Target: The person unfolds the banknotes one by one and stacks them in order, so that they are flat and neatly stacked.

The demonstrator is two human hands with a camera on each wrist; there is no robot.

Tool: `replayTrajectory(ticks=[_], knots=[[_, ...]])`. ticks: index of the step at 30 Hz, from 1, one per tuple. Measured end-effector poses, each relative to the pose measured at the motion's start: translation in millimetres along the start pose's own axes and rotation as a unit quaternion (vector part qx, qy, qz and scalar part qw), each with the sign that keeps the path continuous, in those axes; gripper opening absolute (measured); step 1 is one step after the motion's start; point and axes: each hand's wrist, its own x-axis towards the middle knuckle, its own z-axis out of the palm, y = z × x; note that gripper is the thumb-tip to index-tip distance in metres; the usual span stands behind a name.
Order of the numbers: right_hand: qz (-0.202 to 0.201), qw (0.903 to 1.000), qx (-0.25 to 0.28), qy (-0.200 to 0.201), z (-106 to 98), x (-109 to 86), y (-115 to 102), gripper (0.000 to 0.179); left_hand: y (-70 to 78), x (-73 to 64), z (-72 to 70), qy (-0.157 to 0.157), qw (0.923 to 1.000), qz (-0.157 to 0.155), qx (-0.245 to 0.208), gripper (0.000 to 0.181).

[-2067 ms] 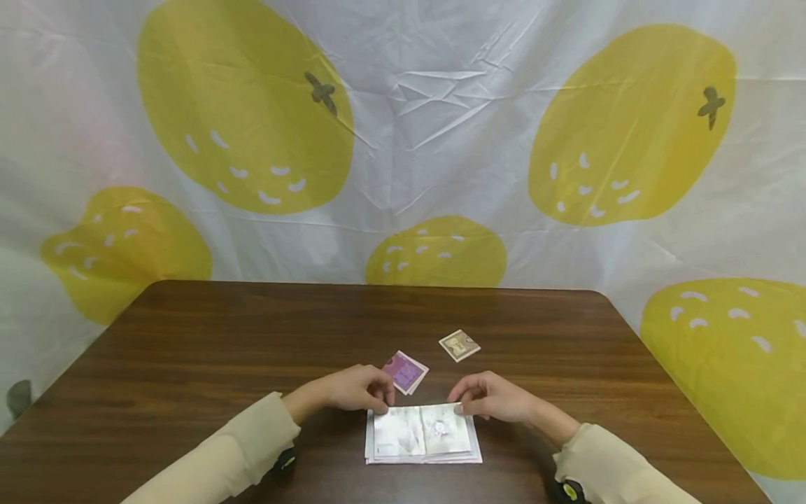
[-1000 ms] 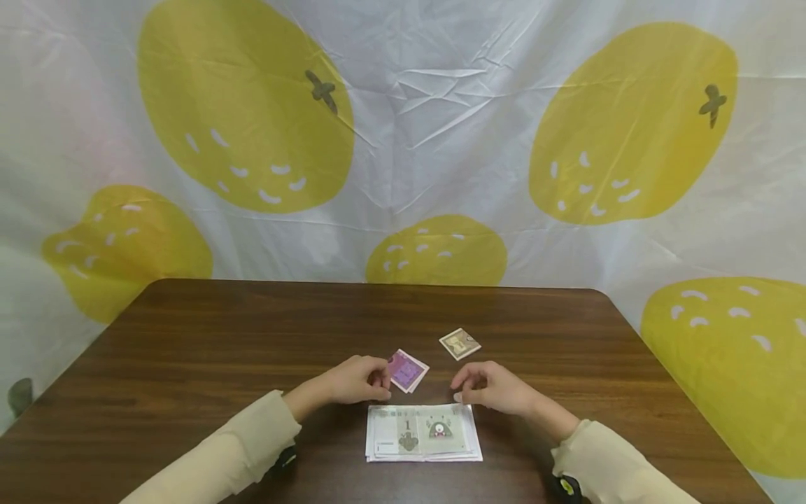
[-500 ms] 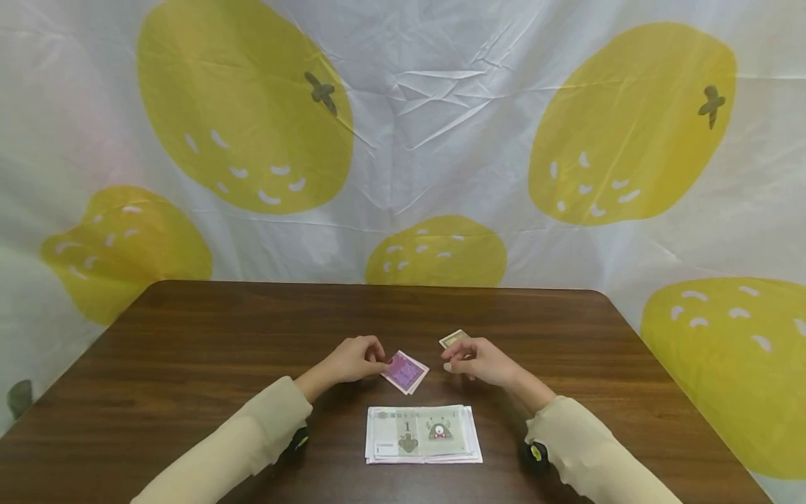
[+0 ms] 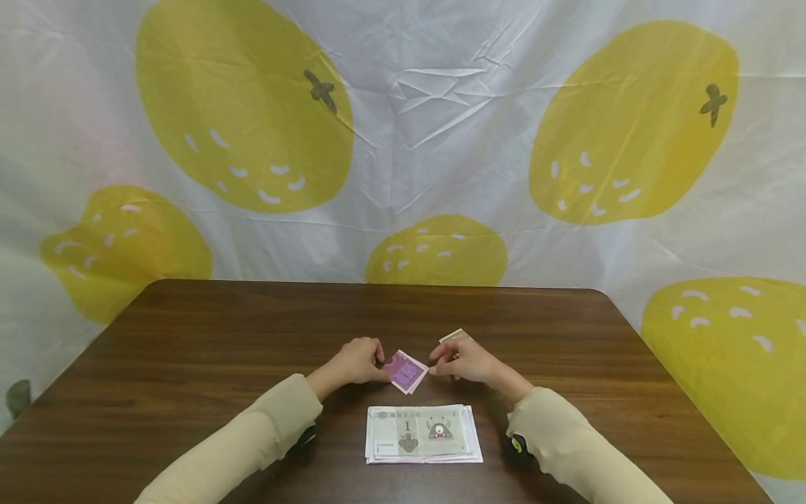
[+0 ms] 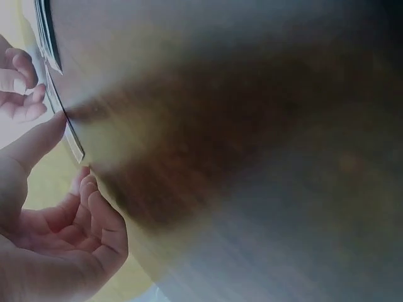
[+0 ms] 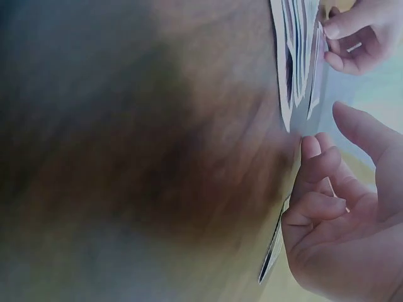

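Observation:
A purple toy banknote (image 4: 406,371), folded small with white edges showing, lies at an angle on the table. At its left side is my left hand (image 4: 355,362); the left wrist view shows the thumb (image 5: 53,132) touching the note's edge, with the fingers apart from it. My right hand (image 4: 469,360) is at the note's right corner, its thumb (image 6: 359,123) apart from its fingers in the right wrist view. A tan folded note (image 4: 455,335) lies behind the right hand, which partly hides it. Closer to me lies a stack of notes (image 4: 422,434) with a grey-green "1" note on top.
The notes lie on a dark brown wooden table (image 4: 252,322) with rounded far corners. Behind it hangs a white cloth (image 4: 434,161) printed with large yellow fruits.
Both hands have left the stack, uncovering its top note, and moved away from me to either side of the purple note. The right hand has come to cover part of the tan note.

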Motion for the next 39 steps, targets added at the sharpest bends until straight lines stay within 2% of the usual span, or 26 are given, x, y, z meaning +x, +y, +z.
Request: replayTrajectory(ticks=[4,9,21,26,34,39], knots=[[0.007,0.9998,-0.02,0.006,3,1.9,0,0.022,2.4,0.5,0.6,-0.001,1.0,-0.006,0.008,0.029],[0.008,0.9998,-0.02,0.002,6,2.8,-3,0.023,4.5,2.9,1.6,-0.002,0.9999,-0.009,0.004,0.025],[-0.027,0.9951,-0.095,-0.006,8,4.2,-7,0.028,5.9,5.2,2.7,-0.007,0.9991,0.0,-0.041,0.024],[-0.043,0.9938,-0.102,-0.014,8,3.0,-8,0.025,6.9,5.3,3.2,-0.011,0.9982,0.013,-0.058,0.02],[-0.059,0.9916,-0.114,-0.018,9,3.4,-6,0.034,9.6,4.8,2.3,-0.035,0.9944,0.041,-0.091,0.018],[-0.059,0.9918,-0.112,-0.016,10,3.8,-6,0.032,11.7,3.6,2.0,-0.032,0.9936,0.053,-0.095,0.02]])
